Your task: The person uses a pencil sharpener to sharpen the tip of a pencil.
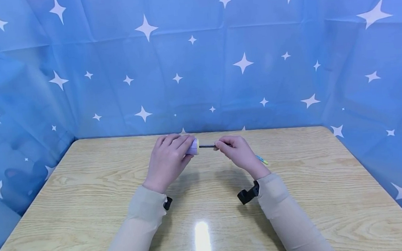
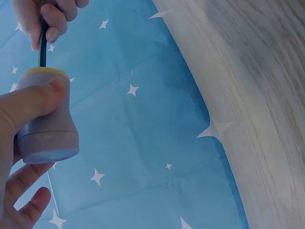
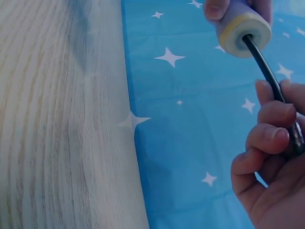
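My left hand (image 1: 169, 157) grips a purple pencil sharpener (image 2: 51, 121) with a yellow rim, held sideways above the far part of the table. The thumb lies along its body in the left wrist view. In my right hand (image 1: 238, 152) is a slim black pencil (image 3: 265, 67), pinched between thumb and fingers. Its front end sits inside the hole in the sharpener's end face, so the tip is hidden. Sharpener and pencil line up between the two hands in the head view.
A blue and yellow-green pen-like stick (image 1: 262, 160) lies on the wooden table (image 1: 86, 207), partly behind the right wrist. Blue cloth (image 1: 198, 90) with white stars hangs behind the table and at both sides.
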`<state>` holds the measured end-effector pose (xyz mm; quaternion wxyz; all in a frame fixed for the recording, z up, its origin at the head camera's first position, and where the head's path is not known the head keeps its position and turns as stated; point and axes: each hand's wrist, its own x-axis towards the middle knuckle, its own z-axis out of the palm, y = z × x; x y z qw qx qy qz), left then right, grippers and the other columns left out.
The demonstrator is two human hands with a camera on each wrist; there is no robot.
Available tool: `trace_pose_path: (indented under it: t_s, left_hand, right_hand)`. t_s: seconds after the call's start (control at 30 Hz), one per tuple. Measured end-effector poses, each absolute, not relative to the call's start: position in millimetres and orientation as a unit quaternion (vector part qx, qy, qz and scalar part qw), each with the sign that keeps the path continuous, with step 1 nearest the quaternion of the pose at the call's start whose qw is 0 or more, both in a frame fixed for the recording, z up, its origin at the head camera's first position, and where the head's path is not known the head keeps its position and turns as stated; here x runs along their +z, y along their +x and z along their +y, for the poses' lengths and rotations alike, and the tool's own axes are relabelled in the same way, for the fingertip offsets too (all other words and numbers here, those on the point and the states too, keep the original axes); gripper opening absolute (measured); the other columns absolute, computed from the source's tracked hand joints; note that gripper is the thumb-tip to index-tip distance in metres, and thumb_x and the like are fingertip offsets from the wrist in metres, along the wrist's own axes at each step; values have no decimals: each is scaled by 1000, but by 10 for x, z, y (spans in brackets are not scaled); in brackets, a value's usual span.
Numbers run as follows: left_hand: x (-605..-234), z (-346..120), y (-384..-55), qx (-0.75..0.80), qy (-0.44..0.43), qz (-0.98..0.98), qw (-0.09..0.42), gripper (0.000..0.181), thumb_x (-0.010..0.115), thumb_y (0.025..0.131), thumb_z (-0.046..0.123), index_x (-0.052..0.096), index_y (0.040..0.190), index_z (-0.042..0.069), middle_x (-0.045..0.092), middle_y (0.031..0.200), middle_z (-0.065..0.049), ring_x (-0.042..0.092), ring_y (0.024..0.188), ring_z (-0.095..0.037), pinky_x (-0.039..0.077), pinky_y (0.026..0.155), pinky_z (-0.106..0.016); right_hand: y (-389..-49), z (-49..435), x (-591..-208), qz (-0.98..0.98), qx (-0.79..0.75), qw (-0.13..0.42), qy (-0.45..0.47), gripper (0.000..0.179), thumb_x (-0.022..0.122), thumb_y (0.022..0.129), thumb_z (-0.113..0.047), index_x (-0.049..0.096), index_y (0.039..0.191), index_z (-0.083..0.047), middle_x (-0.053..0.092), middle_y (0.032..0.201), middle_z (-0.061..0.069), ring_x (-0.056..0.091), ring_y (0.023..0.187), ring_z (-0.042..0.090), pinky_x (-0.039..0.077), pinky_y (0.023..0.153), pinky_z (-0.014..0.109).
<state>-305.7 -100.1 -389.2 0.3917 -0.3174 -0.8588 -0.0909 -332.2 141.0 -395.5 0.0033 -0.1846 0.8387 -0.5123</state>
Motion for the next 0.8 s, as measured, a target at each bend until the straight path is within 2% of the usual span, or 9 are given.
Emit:
trace_pose_path:
  t_s: [0.1,0.2,0.33,0.4,0.5,0.67,0.8]
  left_hand:
    - [-3886,-1013,-3060,-96,-313,-863,385,48,85,75,25,71,118,12,70,114,-3,60,106,-23,44,89,-39]
    - [-3883,-1024,-3064,-97,-311,-867,378,47,85,75,26,71,118,13,70,114,-3,60,106,-23,44,88,-40]
    - [-3874,-1048,-3070,-95,-303,-872,373,47,84,76,25,70,119,13,69,115,-3,60,105,-23,44,88,-40]
    - [-3863,-1068,-3072,-96,-295,-873,376,47,85,76,25,70,119,12,70,115,-3,61,104,-23,44,87,-40]
    - [-3843,-1101,-3069,-102,-288,-874,378,48,85,75,23,70,119,12,70,114,-4,61,103,-24,44,87,-41]
    - [-3822,-1118,-3073,-105,-289,-874,375,45,83,78,23,69,119,12,70,113,-4,61,103,-24,44,87,-41]
    - [-3835,-1117,-3082,-104,-291,-875,373,45,82,78,23,69,119,12,69,114,-4,60,103,-23,44,87,-41]
  right_hand:
    - [-3323,1407,-3954,832,-520,15,-194,32,50,102,-29,69,93,-6,43,60,4,33,49,17,33,49,29]
    - [-3324,1410,-3946,827,-525,21,-199,32,49,103,-32,68,103,-6,52,71,9,39,54,20,38,53,31]
    - [-3313,1451,-3918,830,-525,5,-188,31,58,98,-32,65,120,-12,63,96,9,52,64,31,47,61,37]
    - [-3310,1484,-3907,832,-523,-9,-182,32,64,95,-30,65,122,-14,66,101,7,55,68,35,49,62,37]
    - [-3306,1517,-3896,831,-526,-27,-178,30,68,92,-27,66,120,-16,69,99,4,57,69,35,49,61,37]
    - [-3319,1533,-3914,829,-527,-50,-180,25,69,92,-24,69,115,-16,69,85,3,56,64,25,47,57,36]
    - [-3316,1518,-3928,828,-526,-70,-180,22,70,91,-24,72,110,-14,67,75,3,56,62,24,47,57,35]
